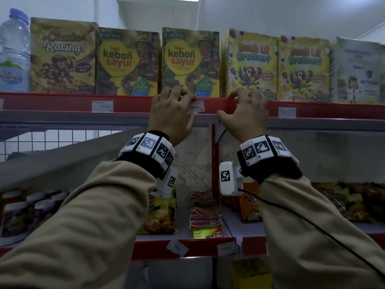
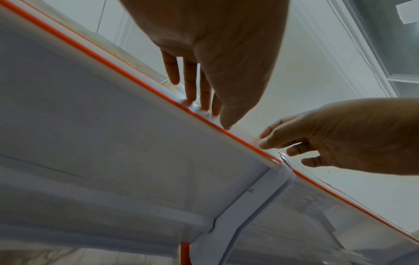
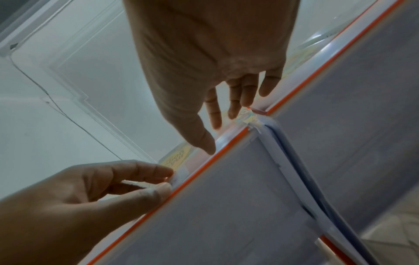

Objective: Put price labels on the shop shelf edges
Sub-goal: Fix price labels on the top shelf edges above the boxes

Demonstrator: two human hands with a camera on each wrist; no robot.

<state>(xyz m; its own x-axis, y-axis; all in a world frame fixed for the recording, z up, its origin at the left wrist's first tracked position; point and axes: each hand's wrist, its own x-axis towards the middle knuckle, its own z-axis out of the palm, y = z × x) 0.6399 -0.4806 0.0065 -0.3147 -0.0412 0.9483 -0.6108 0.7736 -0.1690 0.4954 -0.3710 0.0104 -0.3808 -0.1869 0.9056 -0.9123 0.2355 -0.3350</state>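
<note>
Price label (image 1: 195, 106) is being pressed onto the red shelf edge (image 1: 129, 104) of the top shelf, just below the second "kebon sayur" box (image 1: 190, 62). It's pinned at its left end by the left hand (image 1: 171, 113), fingers curled over the top of the strip and thumb tucked under the label's lower edge, so that grip is clamped on the label itself. From the right wrist view, the same pinch is seen with thumb and forefinger tips meeting at the strip.

The right hand (image 1: 245, 113) is parked just to the right, near the upright post (image 1: 213, 155). Its fingers are hooked over the strip's top and the thumb is stretched left along the bottom lip, nothing held in it, only the shelf touched.

So the label's long axis runs along the shelf edge, and its free right end sits between the two hands, nearer the left one. Smoothing it flat probably means a swipe rightward along that axis. It looks a bit tilted, so a crooked stick is the thing to watch for.

Two more labels (image 1: 102, 106) are already stuck further along the same strip.
</note>
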